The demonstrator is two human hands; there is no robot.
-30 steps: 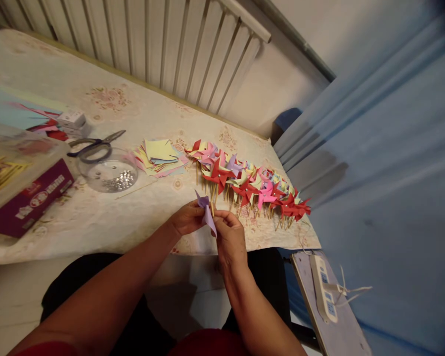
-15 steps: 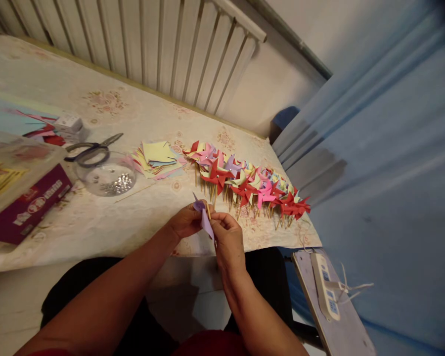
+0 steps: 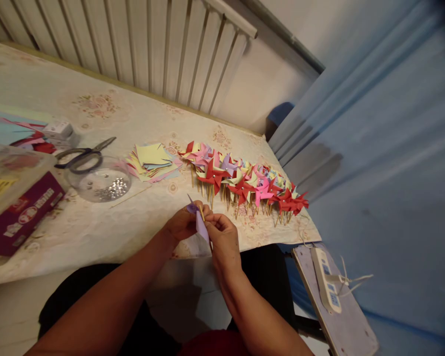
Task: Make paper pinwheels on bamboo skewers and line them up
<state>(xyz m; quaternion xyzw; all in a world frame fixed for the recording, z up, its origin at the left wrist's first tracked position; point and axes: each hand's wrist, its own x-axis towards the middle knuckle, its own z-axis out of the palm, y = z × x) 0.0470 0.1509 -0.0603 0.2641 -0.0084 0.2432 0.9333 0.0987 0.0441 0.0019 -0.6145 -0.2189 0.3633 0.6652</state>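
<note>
Purple pinwheel (image 3: 202, 230) in both hands at the near edge of the bench (image 3: 133, 222).
Head view: the left hand (image 3: 181, 223) has its grip closed on the pinwheel; the right hand (image 3: 224, 240) pinches it narrowly beside the stick (image 3: 201, 212). Many pinwheels (image 3: 241, 188) stand beyond.

Box (image 3: 24, 212) cut off, purple pinwheel (image 3: 201, 229) part-hidden
</note>
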